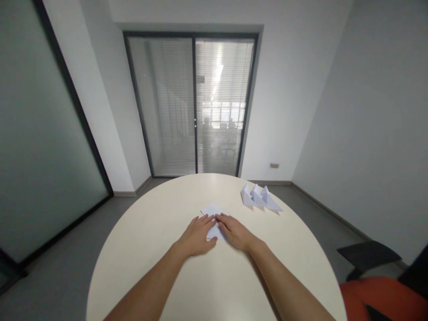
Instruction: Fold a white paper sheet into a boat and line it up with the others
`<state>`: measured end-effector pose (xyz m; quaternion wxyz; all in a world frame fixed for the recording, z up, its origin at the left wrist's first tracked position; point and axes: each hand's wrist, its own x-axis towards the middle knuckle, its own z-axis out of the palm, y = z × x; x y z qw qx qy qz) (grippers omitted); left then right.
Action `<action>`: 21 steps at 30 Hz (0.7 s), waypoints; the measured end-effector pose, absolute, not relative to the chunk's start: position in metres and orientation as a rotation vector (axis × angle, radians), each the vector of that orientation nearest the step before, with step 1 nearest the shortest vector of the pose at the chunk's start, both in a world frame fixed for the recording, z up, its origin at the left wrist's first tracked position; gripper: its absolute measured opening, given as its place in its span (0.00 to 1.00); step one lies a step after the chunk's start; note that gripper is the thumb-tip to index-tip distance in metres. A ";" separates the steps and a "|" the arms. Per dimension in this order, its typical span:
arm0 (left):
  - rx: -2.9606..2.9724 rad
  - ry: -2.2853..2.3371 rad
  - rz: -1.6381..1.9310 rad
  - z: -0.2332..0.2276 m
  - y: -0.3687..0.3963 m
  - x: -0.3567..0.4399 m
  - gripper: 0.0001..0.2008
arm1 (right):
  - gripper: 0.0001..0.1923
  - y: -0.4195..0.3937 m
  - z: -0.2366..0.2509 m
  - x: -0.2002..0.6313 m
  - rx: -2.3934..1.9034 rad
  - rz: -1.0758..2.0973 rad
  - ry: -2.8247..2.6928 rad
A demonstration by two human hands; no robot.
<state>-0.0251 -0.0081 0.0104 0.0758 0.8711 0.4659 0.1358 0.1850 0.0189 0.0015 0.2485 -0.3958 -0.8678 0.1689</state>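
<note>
Paper (216, 232) | hands (198, 235) (236, 232) partly covering | folded shapes (257, 197) right | chair (384, 296) farther right

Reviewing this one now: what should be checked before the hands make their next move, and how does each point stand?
1. Left hand on the paper: ok, palm down with its fingers over the sheet.
2. Right hand on the paper: ok, fingertips close to the left hand's.
3. Paper supported: ok, it lies on the round table, well inside the edge.
4. Edges and creases lined up: cannot tell, the hands cover much of it.
5. Folded paper shapes out of the way: ok, they stand apart, beyond the right hand.
</note>
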 end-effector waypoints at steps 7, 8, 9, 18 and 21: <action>2.574 1.590 0.415 0.008 -0.006 -0.024 0.29 | 0.23 0.022 0.003 0.188 -1.068 0.399 -2.456; 2.569 1.631 0.420 0.007 -0.005 -0.024 0.29 | 0.23 0.022 0.004 0.188 -1.072 0.392 -2.456; 2.562 1.674 0.427 0.006 -0.004 -0.024 0.29 | 0.23 0.022 0.004 0.188 -1.081 0.386 -2.456; 2.492 1.888 0.428 0.000 0.002 -0.029 0.28 | 0.20 0.017 0.009 0.188 -1.083 0.326 -2.466; 2.462 1.897 0.421 0.000 0.003 -0.030 0.29 | 0.19 0.015 0.013 0.188 -1.101 0.315 -2.452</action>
